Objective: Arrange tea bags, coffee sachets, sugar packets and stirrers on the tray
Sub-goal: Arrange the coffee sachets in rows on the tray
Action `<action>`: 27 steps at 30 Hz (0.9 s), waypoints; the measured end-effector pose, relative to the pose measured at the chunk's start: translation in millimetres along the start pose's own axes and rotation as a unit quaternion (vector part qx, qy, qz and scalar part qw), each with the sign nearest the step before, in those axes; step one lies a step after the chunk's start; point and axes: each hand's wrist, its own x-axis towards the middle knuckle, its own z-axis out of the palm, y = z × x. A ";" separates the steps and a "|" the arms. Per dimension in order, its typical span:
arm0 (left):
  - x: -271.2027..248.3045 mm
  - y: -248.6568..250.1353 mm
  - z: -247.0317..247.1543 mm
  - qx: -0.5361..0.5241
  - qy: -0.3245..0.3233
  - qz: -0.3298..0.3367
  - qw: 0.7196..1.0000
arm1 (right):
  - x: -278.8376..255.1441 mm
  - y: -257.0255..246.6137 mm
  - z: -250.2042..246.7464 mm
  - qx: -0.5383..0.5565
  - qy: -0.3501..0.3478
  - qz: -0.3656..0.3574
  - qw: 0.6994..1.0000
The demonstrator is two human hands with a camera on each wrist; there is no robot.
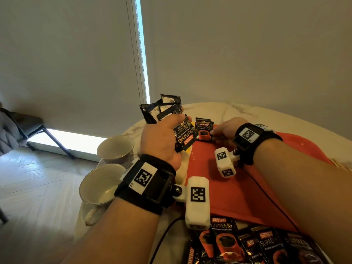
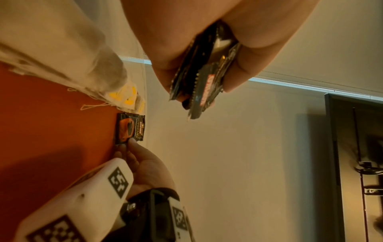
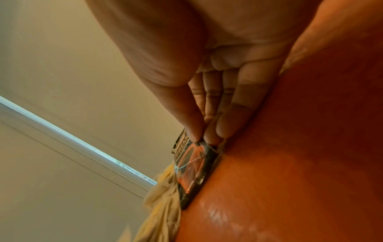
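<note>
A person's left hand is raised just beside the near-left edge of the red tray, its grip curled tight round a fanned bundle of black coffee sachets (the printed face of one reads "Supremo"). The right hand reaches to the tray's far left corner, where thumb and fingertips pinch the near edge of a single coffee sachet lying flat on the tray. Pale tea bags with yellow tags lie along the tray's left edge, just beside that sachet, their strings trailing onto the red. More coffee sachets are spread in an overlapping row on the marble surface off the tray's near edge. Two cream cups stand on the surface to the left of the tray, well apart from the sachet being placed. Both wrists carry black bands with white camera housings.
</note>
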 end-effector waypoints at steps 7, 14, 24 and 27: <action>0.1 -1.6 1.2 -0.005 -0.008 -0.003 1.000 | -0.1 -2.8 3.4 -0.024 0.000 0.003 1.000; -2.1 -2.4 2.5 0.004 -0.006 -0.003 1.000 | -2.9 -1.7 0.6 -0.014 -0.010 -0.001 1.000; -6.3 -4.9 6.5 0.010 -0.009 -0.008 1.000 | -81.6 -14.0 -11.8 0.128 -0.135 -0.102 0.977; -10.1 -4.5 6.1 0.007 -0.020 0.006 1.000 | -102.1 -14.7 -12.4 0.081 -0.207 -0.148 0.964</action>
